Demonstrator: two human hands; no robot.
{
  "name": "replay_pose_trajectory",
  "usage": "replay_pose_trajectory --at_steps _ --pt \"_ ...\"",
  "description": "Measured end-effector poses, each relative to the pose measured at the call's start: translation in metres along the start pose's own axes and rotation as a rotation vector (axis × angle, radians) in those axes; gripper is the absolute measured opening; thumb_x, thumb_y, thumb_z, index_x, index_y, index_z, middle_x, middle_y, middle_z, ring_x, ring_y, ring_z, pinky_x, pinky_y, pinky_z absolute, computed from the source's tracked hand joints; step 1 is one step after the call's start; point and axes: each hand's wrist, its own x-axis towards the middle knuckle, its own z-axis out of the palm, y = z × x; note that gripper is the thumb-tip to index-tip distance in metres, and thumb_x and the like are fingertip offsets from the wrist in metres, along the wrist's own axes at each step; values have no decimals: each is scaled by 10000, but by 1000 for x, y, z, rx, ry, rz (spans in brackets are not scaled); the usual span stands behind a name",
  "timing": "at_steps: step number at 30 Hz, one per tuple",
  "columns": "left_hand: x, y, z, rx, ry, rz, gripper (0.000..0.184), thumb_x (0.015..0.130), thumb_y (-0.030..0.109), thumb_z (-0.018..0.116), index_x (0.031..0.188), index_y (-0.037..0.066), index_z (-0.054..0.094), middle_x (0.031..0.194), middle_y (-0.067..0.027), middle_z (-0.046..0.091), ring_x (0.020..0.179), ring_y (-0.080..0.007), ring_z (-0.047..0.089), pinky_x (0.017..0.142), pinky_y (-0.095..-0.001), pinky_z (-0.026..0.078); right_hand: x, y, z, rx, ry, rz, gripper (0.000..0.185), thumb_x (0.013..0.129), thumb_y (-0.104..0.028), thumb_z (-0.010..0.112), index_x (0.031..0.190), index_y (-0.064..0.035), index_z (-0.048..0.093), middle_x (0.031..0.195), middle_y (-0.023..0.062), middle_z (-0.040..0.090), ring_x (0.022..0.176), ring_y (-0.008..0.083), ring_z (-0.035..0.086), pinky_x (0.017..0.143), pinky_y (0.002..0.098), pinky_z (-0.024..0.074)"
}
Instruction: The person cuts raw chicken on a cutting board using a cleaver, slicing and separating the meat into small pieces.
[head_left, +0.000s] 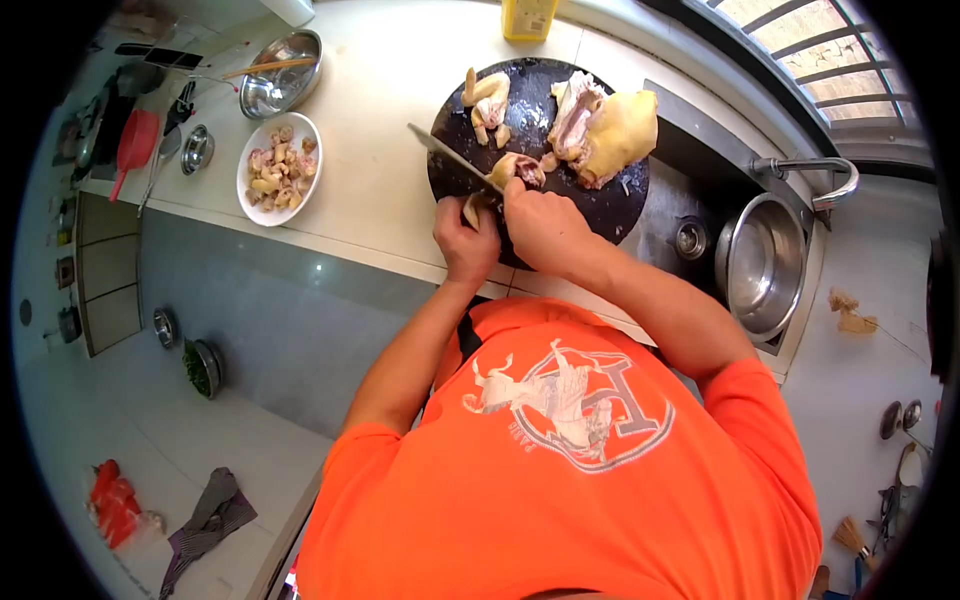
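Note:
My right hand (pixel 545 228) is wrapped round the handle of a kitchen knife, whose blade (pixel 450 153) points to the upper left over a round dark cutting board (pixel 620 205). Close beside it, my left hand (pixel 467 242) is closed on a chicken piece (pixel 476 209) at the board's near edge. Just beyond the blade lies another cut chicken piece (pixel 522 170). Farther back on the board is a chicken wing (pixel 489 104). A large chunk of yellow-skinned chicken (pixel 617 135) takes up the right side. The fingers partly hide the piece in my left hand.
A white bowl of chopped chicken (pixel 242 190) stands on the counter to the left, with a metal bowl holding chopsticks (pixel 268 92) behind it. At right, a steel basin (pixel 765 265) sits by the sink faucet (pixel 838 190). A yellow container (pixel 528 20) stands behind the board.

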Motion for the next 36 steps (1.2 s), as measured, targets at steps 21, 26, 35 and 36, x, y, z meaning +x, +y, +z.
replay_pose_trajectory --at_steps 21,26,35,36 --pt "25 20 -5 -99 15 -227 254 1027 168 652 891 -45 626 874 -126 729 706 -190 704 685 -338 606 8 13 -18 47 -156 153 186 874 -29 550 1043 44 522 908 291 725 872 449 734 751 535 581" --pt "32 29 -6 -323 -34 -450 211 1018 140 648 1024 -71 637 859 -104 702 675 -162 709 605 -301 616 -14 29 -17 32 -170 230 171 925 -75 570 1040 39 516 872 289 716 849 465 719 751 555 562" --pt "22 33 -11 -19 -174 -559 312 999 108 653 1141 -120 496 825 -170 698 621 -225 724 550 -312 621 -45 40 -16 117 -103 264 218 959 -105 580 1053 22 430 804 302 683 820 512 682 740 602 524" --pt "23 33 -12 -53 -170 -595 299 996 107 652 1119 -124 507 820 -175 700 615 -230 726 543 -313 620 -45 42 -10 109 -88 265 238 953 -111 593 1054 22 424 797 301 676 805 519 671 733 607 517"
